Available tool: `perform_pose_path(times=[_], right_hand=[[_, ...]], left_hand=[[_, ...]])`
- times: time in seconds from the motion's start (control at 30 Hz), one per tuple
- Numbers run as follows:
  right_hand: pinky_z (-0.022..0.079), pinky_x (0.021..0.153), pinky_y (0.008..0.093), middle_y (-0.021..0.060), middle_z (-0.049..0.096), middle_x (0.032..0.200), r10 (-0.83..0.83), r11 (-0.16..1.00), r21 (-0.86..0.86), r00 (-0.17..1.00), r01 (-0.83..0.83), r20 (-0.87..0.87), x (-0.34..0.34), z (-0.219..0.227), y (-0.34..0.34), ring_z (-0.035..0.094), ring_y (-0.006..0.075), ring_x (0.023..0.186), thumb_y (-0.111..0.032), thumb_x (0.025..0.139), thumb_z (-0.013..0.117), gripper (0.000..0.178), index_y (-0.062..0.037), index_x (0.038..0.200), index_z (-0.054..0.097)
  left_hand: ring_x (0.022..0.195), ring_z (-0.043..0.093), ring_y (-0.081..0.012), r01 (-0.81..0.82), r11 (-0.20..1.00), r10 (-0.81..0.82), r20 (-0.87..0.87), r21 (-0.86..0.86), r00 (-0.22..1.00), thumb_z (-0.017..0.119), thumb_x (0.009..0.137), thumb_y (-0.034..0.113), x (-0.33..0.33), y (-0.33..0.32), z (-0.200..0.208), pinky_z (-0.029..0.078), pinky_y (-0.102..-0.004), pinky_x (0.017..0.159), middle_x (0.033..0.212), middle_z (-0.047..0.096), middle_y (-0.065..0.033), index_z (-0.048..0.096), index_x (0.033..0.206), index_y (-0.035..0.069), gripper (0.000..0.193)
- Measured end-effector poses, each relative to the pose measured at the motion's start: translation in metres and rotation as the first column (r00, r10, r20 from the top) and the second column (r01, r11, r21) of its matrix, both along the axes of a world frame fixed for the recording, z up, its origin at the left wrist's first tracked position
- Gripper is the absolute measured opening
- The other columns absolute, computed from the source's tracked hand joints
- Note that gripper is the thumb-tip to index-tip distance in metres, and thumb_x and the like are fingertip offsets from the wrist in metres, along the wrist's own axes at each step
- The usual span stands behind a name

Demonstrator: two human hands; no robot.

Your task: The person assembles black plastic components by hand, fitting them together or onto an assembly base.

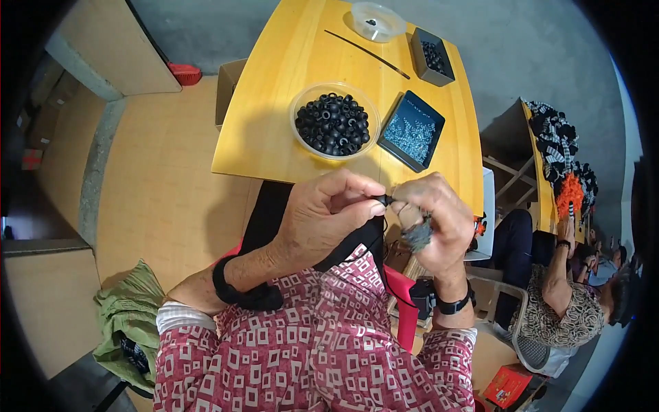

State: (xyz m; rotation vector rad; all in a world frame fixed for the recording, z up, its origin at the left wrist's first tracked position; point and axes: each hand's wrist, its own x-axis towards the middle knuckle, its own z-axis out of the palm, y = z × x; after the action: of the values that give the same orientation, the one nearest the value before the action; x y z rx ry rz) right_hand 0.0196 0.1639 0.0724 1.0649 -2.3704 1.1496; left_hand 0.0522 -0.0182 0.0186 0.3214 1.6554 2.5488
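My left hand pinches a small black piece between thumb and forefinger, just in front of the table edge. My right hand meets it there, fingers curled. A fuzzy grey-blue bundle is tucked in the right hand's grip; its exact kind does not show. Whether the right fingertips also grip the black piece is hard to see. Beyond the hands stands a clear round bowl full of black ring-shaped beads. Beside it lies a dark tray of tiny bluish clear pieces.
Farther back on the yellow table are a thin dark stick, a grey box of black pieces and a clear tub. A person sits at right, holding something orange and fluffy. A green sack lies left.
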Motion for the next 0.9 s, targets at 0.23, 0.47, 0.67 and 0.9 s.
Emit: perform_pose_path(times=[0.23, 0.47, 0.67, 0.9], right_hand=[[0.043, 0.064, 0.022, 0.007, 0.064, 0.088, 0.001, 0.946, -0.28, 0.862, 0.163, 0.507, 0.005, -0.006, 0.008, 0.054, 0.0095, 0.071, 0.007, 0.076, 0.069, 0.019, 0.0022, 0.094, 0.066], [0.041, 0.063, 0.0214, 0.0028, 0.061, 0.08, 0.044, 0.952, -0.294, 0.905, 0.091, 0.424, 0.005, -0.012, 0.006, 0.049, 0.0084, 0.069, 0.005, 0.076, 0.069, 0.019, 0.0016, 0.095, 0.067], [0.041, 0.061, 0.0224, 0.0029, 0.062, 0.078, 0.017, 0.957, -0.267, 0.899, 0.111, 0.437, 0.004, -0.011, 0.003, 0.051, 0.0087, 0.067, 0.005, 0.077, 0.068, 0.015, 0.0008, 0.091, 0.067], [0.047, 0.065, 0.0252, 0.0063, 0.063, 0.078, -0.034, 0.977, -0.183, 0.931, 0.107, 0.363, 0.004, -0.008, 0.0, 0.06, 0.0134, 0.073, 0.006, 0.076, 0.068, 0.014, 0.0009, 0.089, 0.067]], left_hand=[[0.097, 0.064, -0.015, 0.047, 0.98, -0.06, 0.062, 0.192, 0.996, 0.063, 0.084, -0.007, -0.007, -0.001, -0.007, 0.051, -0.0274, 0.09, 0.104, 0.066, -0.0098, 0.06, 0.105, -0.001, 0.022], [0.096, 0.064, -0.0124, 0.063, 0.975, -0.086, 0.1, 0.212, 0.991, 0.065, 0.083, -0.006, -0.008, 0.003, -0.011, 0.051, -0.0261, 0.089, 0.103, 0.067, -0.0085, 0.061, 0.105, 0.001, 0.023], [0.086, 0.062, -0.0062, 0.059, 0.978, -0.086, 0.131, 0.199, 0.988, 0.061, 0.085, -0.006, -0.007, 0.004, -0.008, 0.05, -0.0203, 0.078, 0.091, 0.066, -0.0029, 0.059, 0.103, 0.0, 0.019], [0.085, 0.062, -0.0054, 0.063, 0.981, -0.082, 0.095, 0.182, 0.992, 0.061, 0.085, -0.006, -0.006, 0.003, -0.006, 0.05, -0.0199, 0.077, 0.091, 0.065, -0.0028, 0.059, 0.103, -0.001, 0.018]])
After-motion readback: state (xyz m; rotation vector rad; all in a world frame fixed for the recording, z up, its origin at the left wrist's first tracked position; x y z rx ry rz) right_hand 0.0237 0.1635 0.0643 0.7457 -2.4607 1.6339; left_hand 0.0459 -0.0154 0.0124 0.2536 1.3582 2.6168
